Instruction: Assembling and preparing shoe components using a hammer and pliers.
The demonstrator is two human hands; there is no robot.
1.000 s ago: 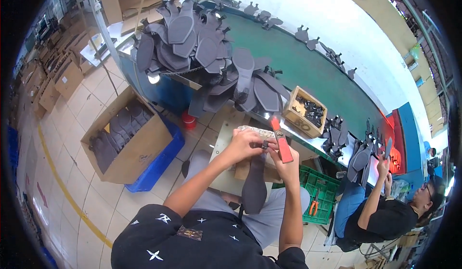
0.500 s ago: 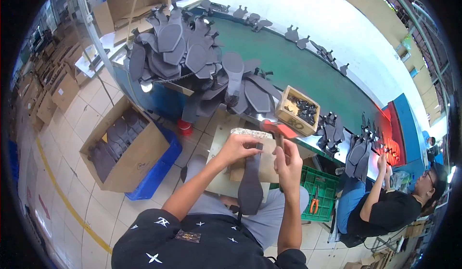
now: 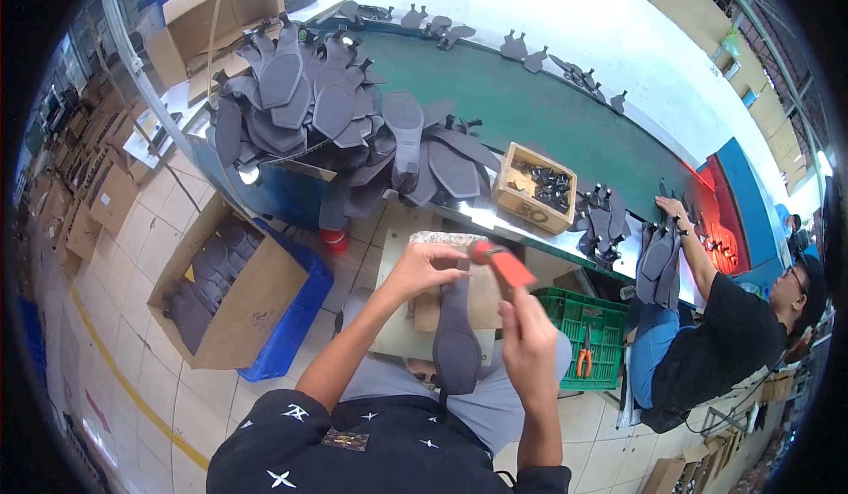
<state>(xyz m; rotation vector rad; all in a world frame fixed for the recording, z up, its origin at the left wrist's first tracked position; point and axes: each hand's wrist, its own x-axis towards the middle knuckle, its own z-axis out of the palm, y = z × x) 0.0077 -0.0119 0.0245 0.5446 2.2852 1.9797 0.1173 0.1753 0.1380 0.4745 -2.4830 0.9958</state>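
Note:
A dark grey shoe sole (image 3: 458, 353) lies lengthwise in front of me, its wide end toward my lap. The narrow heel end rests by a speckled stone block (image 3: 442, 240) on a pale work board (image 3: 389, 331). Thumb and fingers of my left hand (image 3: 426, 269) pinch around that heel end, where the hammer partly hides what they grip. In my right hand (image 3: 530, 339) is a hammer (image 3: 508, 266) with red-orange on it, blurred by motion. Its head is over the heel end, close to my left fingertips; whether it touches cannot be told.
Piled soles (image 3: 291, 97) cover the bench's left end, beside a green conveyor belt (image 3: 459, 75). A wooden box (image 3: 534, 189) holds small black parts. Left stands a carton (image 3: 256, 304) of soles; right, a green crate (image 3: 565, 309) with orange-handled pliers (image 3: 584, 357). A co-worker (image 3: 707, 344) sits at right.
My right hand has swung the hammer down and left over the heel end. My left hand keeps its pinch. The co-worker's arm now reaches out toward the belt, and my view has shifted slightly.

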